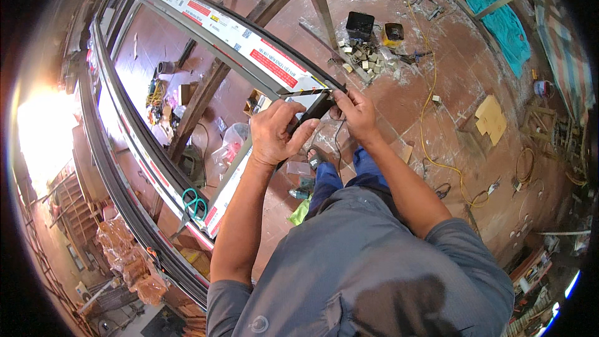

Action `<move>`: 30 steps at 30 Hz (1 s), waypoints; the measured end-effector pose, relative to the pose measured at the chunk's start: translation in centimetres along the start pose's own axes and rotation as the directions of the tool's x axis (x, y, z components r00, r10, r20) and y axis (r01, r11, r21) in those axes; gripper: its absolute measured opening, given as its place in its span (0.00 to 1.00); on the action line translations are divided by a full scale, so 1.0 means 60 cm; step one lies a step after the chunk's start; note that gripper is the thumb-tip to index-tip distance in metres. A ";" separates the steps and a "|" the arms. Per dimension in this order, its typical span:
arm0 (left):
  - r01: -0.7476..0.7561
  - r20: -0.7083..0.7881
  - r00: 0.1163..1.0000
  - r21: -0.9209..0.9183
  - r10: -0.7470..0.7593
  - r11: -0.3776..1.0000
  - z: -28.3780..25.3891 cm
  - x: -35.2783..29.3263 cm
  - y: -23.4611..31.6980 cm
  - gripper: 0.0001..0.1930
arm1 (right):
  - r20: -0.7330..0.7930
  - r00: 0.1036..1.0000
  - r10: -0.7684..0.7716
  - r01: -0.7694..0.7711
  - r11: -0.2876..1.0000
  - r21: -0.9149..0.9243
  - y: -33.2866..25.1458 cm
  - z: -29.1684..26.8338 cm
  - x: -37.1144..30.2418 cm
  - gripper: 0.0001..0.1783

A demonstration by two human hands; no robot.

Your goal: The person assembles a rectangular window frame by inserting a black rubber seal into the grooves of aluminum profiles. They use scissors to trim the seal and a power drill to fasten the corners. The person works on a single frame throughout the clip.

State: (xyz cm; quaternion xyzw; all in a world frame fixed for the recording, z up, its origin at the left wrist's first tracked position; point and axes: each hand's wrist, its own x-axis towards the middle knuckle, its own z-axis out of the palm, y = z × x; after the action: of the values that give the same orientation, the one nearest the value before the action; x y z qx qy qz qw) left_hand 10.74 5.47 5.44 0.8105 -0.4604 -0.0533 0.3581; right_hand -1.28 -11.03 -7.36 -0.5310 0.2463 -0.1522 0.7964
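A long metal frame [212, 22], covered in white and red protective film, runs from the far left to my hands. Its near corner ends in a dark section [319, 107] between them. My left hand [274, 132] is closed on this corner from the left, fingers bent and thumb stretched along the dark part. At the corner's right end my right hand [355, 113] pinches the edge, thumb on top. A thin black strip with light marks [304, 93] lies across the film just ahead of the fingers. What the curled fingertips touch underneath is hidden.
Green-handled scissors [194, 205] rest on another long profile [140, 156] at left. Wooden trestles [203, 97] stand beneath the frame. On the tiled floor are a black bin [360, 25], small blocks [364, 57], a yellow cord [426, 109] and cardboard [491, 118].
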 end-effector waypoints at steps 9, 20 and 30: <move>-0.140 -0.056 0.987 0.177 0.152 0.974 0.015 -0.012 -0.025 0.17 | -0.199 0.962 -0.186 0.068 0.870 -0.489 0.010 0.029 0.007 0.22; 0.224 -0.216 0.963 0.314 -0.161 0.923 0.140 -0.218 0.070 0.40 | -0.090 0.996 0.027 -0.062 0.908 -0.415 0.015 0.030 -0.021 0.28; 0.366 -0.296 0.921 0.425 -0.255 0.828 0.044 -0.429 0.033 0.41 | -0.174 0.952 0.252 -0.267 0.962 -0.065 0.030 0.162 -0.117 0.21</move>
State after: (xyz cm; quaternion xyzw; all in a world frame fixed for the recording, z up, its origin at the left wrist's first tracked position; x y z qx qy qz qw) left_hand -6.46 23.64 -1.52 0.9379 -0.2767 0.0955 0.1861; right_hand -1.78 0.72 -4.34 -0.5143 0.3851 -0.0783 0.7623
